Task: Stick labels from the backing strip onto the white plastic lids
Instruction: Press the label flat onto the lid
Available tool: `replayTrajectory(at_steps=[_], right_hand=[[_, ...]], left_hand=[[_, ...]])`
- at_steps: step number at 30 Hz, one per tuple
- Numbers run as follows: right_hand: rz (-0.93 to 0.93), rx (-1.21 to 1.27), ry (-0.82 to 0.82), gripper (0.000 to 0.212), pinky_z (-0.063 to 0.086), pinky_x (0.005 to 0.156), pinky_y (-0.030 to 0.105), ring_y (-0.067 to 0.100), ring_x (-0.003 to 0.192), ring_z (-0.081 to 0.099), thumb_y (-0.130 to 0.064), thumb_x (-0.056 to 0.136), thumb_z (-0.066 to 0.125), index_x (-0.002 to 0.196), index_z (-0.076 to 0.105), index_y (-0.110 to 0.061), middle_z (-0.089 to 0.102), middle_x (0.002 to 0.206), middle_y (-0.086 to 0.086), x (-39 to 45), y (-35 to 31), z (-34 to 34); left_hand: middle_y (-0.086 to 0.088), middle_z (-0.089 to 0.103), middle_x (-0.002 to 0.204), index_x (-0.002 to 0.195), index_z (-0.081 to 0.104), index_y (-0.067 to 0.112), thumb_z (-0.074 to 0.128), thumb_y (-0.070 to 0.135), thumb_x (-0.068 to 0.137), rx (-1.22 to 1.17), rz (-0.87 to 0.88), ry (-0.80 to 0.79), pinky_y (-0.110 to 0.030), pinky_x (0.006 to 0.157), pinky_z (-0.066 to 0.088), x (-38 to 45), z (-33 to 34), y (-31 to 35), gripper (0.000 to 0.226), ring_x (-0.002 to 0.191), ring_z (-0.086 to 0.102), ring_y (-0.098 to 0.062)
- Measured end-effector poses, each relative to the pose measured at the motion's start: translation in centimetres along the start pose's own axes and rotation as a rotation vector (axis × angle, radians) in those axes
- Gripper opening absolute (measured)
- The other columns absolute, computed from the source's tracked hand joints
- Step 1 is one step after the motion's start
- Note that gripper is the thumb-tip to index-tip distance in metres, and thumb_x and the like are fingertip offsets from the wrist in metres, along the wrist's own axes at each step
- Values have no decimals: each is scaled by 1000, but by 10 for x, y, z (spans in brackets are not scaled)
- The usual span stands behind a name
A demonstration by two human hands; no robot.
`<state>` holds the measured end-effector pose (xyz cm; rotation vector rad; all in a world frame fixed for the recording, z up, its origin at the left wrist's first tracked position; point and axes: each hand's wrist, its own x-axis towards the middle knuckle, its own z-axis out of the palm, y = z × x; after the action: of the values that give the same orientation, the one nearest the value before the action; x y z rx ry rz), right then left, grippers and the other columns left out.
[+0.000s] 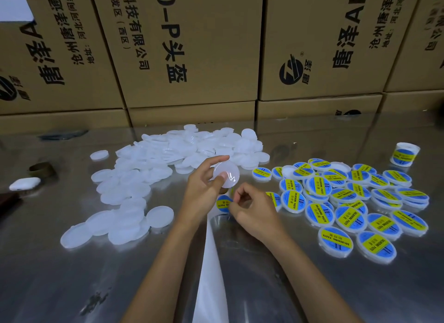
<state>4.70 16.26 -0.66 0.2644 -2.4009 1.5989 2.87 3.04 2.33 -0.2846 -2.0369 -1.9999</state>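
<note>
My left hand holds one plain white plastic lid up above the table, thumb on its face and fingers behind its rim. Just below it, my right hand pinches the edge of a blue and yellow round label that sits at the top of the white backing strip. The strip runs from the label down toward me between my forearms. A heap of unlabelled white lids lies to the left and behind. Several labelled lids lie spread on the right.
The work surface is a shiny metal table. Stacked brown cardboard boxes wall off the back. A labelled white jar stands at the far right. A small white case and a brown tape roll lie at the left edge.
</note>
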Motion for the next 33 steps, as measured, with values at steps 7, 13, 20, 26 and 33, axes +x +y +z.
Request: replayTrajectory(at_steps=[7, 13, 20, 26, 33], right_hand=[[67, 100, -138, 14, 52, 77, 25, 8, 87, 68, -4, 81, 60, 70, 52, -2, 74, 91, 1, -2, -6, -2], [193, 328, -142, 25, 44, 68, 31, 17, 70, 47, 1, 86, 56, 67, 51, -15, 51, 66, 5, 0, -16, -17], [238, 770, -10, 23, 54, 70, 34, 19, 72, 67, 5, 85, 66, 87, 51, -13, 69, 80, 8, 6, -22, -30], [175, 776, 40, 25, 54, 62, 27, 21, 76, 70, -1, 85, 71, 88, 50, -15, 75, 90, 13, 5, -25, -30], [141, 686, 108, 27, 43, 48, 16, 7, 52, 60, -6, 85, 75, 91, 48, -12, 74, 78, 4, 4, -26, -28]], left_hand=[[9, 68, 117, 111, 67, 30, 54, -7, 96, 42, 2, -2, -34, 92, 58, -1, 0, 0, 42, 112, 65, -16], [-7, 70, 120, 112, 70, 29, 56, -6, 95, 39, 26, 62, -53, 98, 53, -2, -1, -2, 41, 112, 66, -27], [-8, 76, 107, 113, 74, 34, 61, -3, 94, -91, 82, 100, -28, 71, 61, -2, -6, 7, 43, 95, 75, -23], [-5, 72, 78, 118, 74, 26, 47, 1, 100, -162, -86, -31, -34, 79, 61, -7, 3, 9, 41, 82, 74, -24], [-18, 76, 99, 120, 73, 22, 41, -4, 97, -136, -113, -138, -33, 82, 61, -14, 12, 16, 47, 97, 72, -35]])
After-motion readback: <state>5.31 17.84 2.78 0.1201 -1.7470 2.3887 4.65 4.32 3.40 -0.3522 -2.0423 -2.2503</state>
